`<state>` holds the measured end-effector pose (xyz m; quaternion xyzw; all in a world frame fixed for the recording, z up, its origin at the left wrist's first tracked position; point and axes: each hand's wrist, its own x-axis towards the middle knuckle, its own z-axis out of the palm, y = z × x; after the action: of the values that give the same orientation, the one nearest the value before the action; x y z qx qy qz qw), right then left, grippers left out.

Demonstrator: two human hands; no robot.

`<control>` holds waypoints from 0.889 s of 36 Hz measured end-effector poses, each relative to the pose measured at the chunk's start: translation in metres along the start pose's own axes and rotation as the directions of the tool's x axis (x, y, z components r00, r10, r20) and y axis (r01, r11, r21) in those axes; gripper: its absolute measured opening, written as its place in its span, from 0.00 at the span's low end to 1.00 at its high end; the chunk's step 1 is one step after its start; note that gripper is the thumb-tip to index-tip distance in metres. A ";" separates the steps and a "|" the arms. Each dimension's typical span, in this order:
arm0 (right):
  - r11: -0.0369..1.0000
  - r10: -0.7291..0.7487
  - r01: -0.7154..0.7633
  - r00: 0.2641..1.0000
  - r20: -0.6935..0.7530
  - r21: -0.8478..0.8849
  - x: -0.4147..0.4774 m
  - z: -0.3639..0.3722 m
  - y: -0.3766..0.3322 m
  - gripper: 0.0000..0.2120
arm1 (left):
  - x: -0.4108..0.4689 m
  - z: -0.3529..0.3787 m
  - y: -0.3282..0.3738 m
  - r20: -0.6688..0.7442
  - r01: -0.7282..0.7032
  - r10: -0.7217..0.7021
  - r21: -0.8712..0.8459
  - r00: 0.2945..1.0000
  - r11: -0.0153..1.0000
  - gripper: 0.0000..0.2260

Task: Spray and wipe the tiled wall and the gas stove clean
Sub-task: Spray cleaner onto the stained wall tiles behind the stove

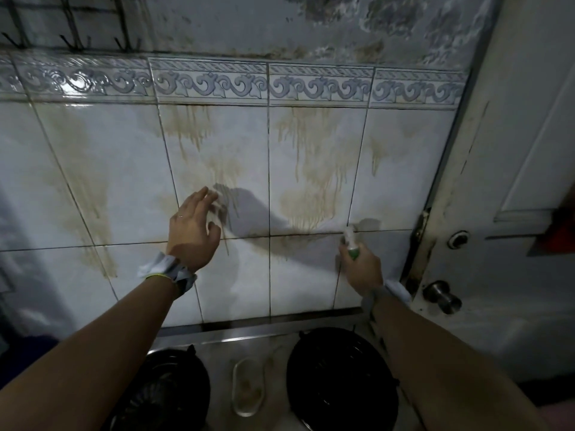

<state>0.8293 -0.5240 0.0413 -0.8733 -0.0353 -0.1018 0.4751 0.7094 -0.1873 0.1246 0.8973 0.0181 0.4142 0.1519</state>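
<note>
Tiled wall (124, 169) streaked with brown drips, above the gas stove (249, 340) at bottom. Left hand (193, 234) at the wall, fingers straight and spread, fingertips blurred. Right hand (362, 269) curled round a spray bottle (351, 241), nozzle toward the tiles.
</note>
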 end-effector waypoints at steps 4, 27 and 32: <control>0.999 0.041 -0.041 0.999 -0.023 0.009 0.003 -0.007 0.009 0.19 | -0.005 0.001 -0.001 0.014 0.003 -0.003 0.013 1.000 1.000 0.26; 0.819 -0.558 0.240 0.548 0.623 0.521 -0.209 0.159 -0.175 0.30 | -0.163 -0.119 -0.016 0.287 0.588 -0.513 -0.366 0.809 0.722 0.14; 0.820 -0.571 0.186 0.342 0.747 0.541 -0.311 0.225 -0.220 0.29 | -0.258 -0.219 -0.073 0.203 0.682 -0.652 -0.261 0.731 0.684 0.12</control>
<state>0.5233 -0.2042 0.0376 -0.6545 -0.5021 0.2688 0.4973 0.3830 -0.1020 0.0468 0.8105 0.2692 0.2853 0.4351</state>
